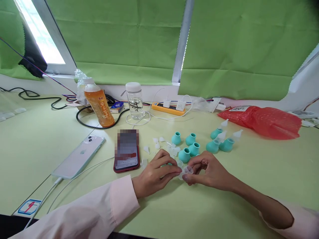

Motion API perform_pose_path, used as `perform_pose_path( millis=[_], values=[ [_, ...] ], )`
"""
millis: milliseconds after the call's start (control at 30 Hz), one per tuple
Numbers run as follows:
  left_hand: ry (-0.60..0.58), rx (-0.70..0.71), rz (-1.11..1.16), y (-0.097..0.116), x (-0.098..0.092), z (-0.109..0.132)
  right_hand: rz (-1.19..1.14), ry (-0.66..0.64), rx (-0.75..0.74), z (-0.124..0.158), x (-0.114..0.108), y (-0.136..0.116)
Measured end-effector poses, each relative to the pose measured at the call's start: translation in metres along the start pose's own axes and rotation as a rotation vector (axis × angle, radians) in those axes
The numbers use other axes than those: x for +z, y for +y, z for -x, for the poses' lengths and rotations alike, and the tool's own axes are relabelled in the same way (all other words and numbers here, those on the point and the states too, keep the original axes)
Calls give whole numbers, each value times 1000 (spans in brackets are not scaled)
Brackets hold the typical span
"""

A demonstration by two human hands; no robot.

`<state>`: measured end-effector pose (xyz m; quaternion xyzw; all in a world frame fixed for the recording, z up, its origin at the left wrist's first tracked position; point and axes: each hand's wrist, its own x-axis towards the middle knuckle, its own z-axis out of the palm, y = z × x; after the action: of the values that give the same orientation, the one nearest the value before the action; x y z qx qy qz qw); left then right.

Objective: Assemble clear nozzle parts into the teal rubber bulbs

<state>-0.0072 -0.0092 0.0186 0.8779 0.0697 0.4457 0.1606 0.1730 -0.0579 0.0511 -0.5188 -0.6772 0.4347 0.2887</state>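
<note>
From my end I have both hands working low over the near half of the worktop [159, 212], fingertips almost meeting, a little right of the middle of its near edge. The right hand [210, 171] has a clear plastic cup [188, 170] pinched between thumb and fingers, its open mouth tipped up; I judge that the grip on its side keeps the opening free. The left hand [158, 172] is narrow, fingers drawn together against the clear plastic beside that cup; whether it holds a piece or merely touches one, I cannot tell. My left forearm slants in from the near left corner, back of the hand up; the right comes from the near right corner, wrist low, fingers curled inward.

Just beyond, towards the far edge, teal bulbs [184, 155] stand upright with mouths open, probably set so for easy reach. Farther towards the right edge, three tilted teal bulbs [226, 145] carry clear tips, perhaps grouped apart because they are already fitted. Loose clear tips [147, 150] lie between the bulbs and the red-cased phone [127, 164], seemingly handy for the left hand.
</note>
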Motion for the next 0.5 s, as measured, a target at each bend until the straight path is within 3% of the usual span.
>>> perform_pose_path(
  millis=[167,333,500],
  values=[
    [-94,90,-104,3,-3,-2,-102,-158,97,-1,-6,-3],
    [-168,59,-198,7,-1,-4,-222,-228,176,-5,-6,-2],
    [-292,-147,-38,14,-3,-7,107,-158,39,2,-7,-10]
  ],
)
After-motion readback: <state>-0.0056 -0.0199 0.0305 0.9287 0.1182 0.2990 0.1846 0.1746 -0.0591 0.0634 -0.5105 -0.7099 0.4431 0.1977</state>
